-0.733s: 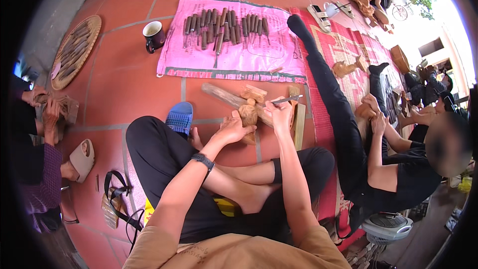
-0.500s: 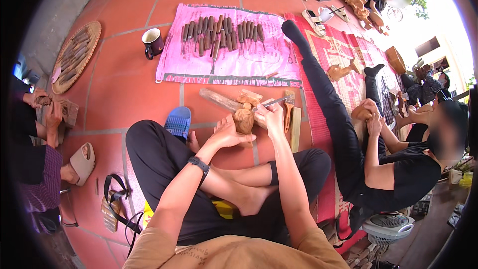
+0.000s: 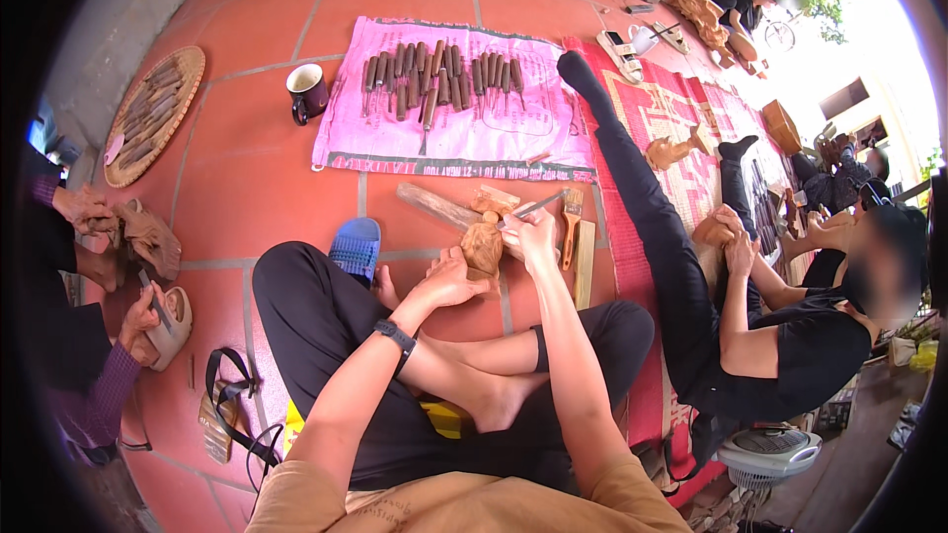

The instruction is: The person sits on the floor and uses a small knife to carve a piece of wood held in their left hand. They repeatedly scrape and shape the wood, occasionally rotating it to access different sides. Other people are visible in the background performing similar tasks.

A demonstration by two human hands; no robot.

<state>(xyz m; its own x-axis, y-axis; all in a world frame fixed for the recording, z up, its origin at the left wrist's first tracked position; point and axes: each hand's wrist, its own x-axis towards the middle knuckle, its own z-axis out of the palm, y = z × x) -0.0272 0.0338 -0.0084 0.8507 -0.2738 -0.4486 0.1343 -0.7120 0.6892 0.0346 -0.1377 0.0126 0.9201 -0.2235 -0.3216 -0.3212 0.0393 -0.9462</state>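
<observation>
Between my knees is a small light-brown wood carving (image 3: 483,249), rounded with a knob at its top. My left hand (image 3: 449,278) is closed round its left and near side, so part of it is hidden. My right hand (image 3: 531,235) grips a thin grey metal file (image 3: 546,203) that slants up to the right. The hand is at the carving's upper right; whether the file touches the wood is hidden by the fingers. A pale wooden beam (image 3: 434,202) and a wood block (image 3: 495,199) lie just beyond the carving.
A flat brush (image 3: 571,222) and a wood strip (image 3: 585,266) lie to the right. Wooden-handled carving tools (image 3: 432,74) rest on a pink sheet (image 3: 341,128), beside a dark mug (image 3: 308,94). People work at both sides; a fan (image 3: 770,449) stands at lower right.
The carving has been turned or tilted in my left hand, and that hand's fingers have drawn in. At left, another person has shifted their carving and now shows a tool in one hand.
</observation>
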